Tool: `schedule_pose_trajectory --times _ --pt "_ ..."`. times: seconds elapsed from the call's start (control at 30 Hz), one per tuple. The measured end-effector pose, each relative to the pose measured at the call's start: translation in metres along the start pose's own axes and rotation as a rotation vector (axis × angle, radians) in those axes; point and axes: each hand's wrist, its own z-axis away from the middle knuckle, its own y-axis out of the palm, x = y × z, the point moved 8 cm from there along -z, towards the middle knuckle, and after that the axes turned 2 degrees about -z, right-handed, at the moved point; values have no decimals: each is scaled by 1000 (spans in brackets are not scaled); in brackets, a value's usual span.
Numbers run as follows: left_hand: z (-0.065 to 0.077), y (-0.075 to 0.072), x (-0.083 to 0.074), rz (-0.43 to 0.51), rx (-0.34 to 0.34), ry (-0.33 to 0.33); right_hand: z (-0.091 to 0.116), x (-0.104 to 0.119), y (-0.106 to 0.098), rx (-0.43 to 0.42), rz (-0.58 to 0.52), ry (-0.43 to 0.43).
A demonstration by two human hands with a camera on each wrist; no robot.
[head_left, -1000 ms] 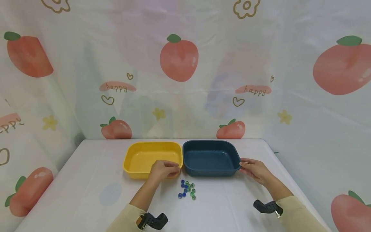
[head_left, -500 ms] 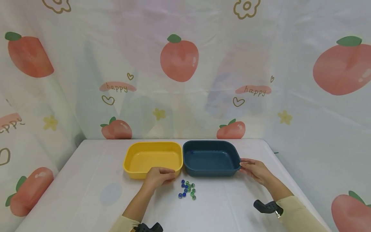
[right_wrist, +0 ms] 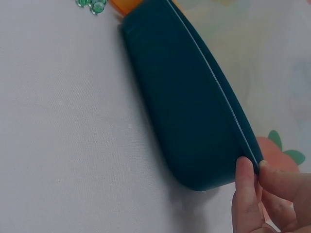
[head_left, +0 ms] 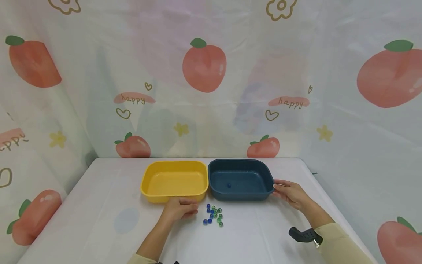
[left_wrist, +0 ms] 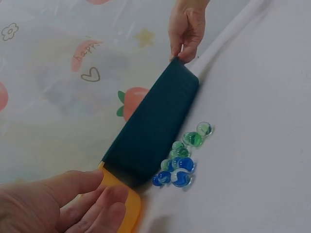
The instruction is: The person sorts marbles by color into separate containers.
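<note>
My right hand pinches the right end of the dark blue basin's rim, thumb on one side and fingers on the other. Inside the dark blue basin lies a blue marble. My left hand hovers by the front wall of the yellow basin, thumb and fingers loosely bent with nothing between them. To the right of that hand, a loose cluster of blue marbles and green marbles sits on the white tabletop, in front of where the basins meet.
Both basins stand side by side towards the back of the white-covered table. Behind them hangs a fabric backdrop printed with peaches, which also runs along the left and right sides.
My left hand has drawn back left and towards me from the yellow basin's right front corner. A blue marble has appeared in the dark blue basin and rolled forward. My right hand stays put.
</note>
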Motion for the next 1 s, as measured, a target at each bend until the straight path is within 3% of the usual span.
schedule_pose_trajectory --times 0.23,0.6,1.0 --pt "1 11 8 21 44 10 1 -1 0 7 2 1" --pt "4 18 14 9 44 31 -2 -3 -1 9 -25 0" --pt "5 20 16 -84 26 36 2 0 3 15 -44 11"
